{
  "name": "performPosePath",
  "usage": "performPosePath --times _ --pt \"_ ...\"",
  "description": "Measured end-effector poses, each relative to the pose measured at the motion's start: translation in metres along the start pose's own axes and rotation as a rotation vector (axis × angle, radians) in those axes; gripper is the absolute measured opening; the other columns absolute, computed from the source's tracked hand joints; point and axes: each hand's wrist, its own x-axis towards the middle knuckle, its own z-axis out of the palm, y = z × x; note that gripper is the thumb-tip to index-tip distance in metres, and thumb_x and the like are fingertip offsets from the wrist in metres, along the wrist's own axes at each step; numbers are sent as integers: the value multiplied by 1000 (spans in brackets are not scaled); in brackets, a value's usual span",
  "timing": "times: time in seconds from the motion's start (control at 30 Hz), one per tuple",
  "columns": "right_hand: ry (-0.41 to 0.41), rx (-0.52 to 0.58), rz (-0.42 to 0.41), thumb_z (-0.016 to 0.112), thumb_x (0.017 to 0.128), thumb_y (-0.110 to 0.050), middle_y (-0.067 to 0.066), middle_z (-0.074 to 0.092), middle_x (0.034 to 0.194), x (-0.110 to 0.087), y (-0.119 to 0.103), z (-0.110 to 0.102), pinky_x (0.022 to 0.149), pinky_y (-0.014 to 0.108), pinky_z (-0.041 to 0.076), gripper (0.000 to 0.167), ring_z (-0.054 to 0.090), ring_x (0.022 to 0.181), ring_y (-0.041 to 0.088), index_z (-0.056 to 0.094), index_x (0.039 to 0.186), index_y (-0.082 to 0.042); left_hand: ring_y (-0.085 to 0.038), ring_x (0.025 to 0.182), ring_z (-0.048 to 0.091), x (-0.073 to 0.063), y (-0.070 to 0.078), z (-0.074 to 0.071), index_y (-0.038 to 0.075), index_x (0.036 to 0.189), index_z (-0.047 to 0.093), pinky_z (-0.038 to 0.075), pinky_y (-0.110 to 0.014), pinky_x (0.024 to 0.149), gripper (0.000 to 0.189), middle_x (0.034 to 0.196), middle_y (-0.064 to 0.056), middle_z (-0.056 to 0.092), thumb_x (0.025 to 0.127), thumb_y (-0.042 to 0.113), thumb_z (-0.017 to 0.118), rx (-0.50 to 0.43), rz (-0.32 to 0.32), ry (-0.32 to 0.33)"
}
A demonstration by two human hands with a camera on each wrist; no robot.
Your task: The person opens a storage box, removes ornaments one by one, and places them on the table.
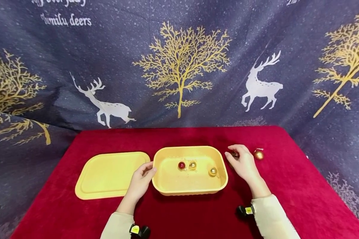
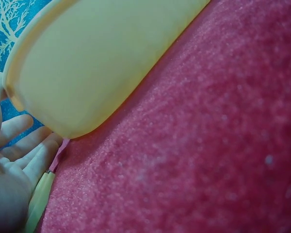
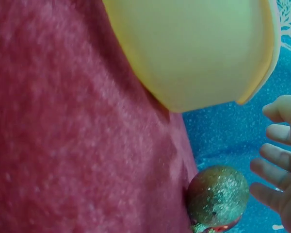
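A yellow plastic box (image 1: pixel 179 184) holds a red ball ornament (image 1: pixel 181 165) and two gold ball ornaments (image 1: pixel 192 165). My left hand (image 1: pixel 141 181) holds its left rim, thumb over the edge and fingers outside; in the left wrist view the box end (image 2: pixel 87 73) lies beside the fingers. Right of the box, my right hand (image 1: pixel 243 162) hovers with thumb and fingers apart above a dark, shiny ornament (image 1: pixel 235 154), partly hidden. The right wrist view shows the fingers spread near a glittery ball (image 3: pixel 218 196); I cannot tell which ornament that is.
A flat yellow lid (image 1: pixel 110 176) lies left of the box. Another gold ball ornament (image 1: pixel 258 154) with a pale string rests right of my right hand. Red cloth (image 1: pixel 302 192) covers the table, and a dark blue patterned curtain (image 1: pixel 113 43) hangs behind.
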Motion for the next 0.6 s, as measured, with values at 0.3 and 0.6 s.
performPosePath --times 0.3,0.6 --pt "-45 67 -12 70 84 -12 15 62 104 -4 -12 -2 75 46 55 25 63 91 30 65 106 0 -28 114 58 -1 0 1 2 127 56 47 -28 96 39 121 -17 60 94 22 59 4 18 6" --pt "-77 81 -41 70 84 -11 14 63 101 -7 -28 -2 68 37 55 24 64 89 27 65 106 -2 -28 116 56 -2 4 0 2 129 55 44 -27 97 40 123 -18 59 95 23 58 -18 16 -17"
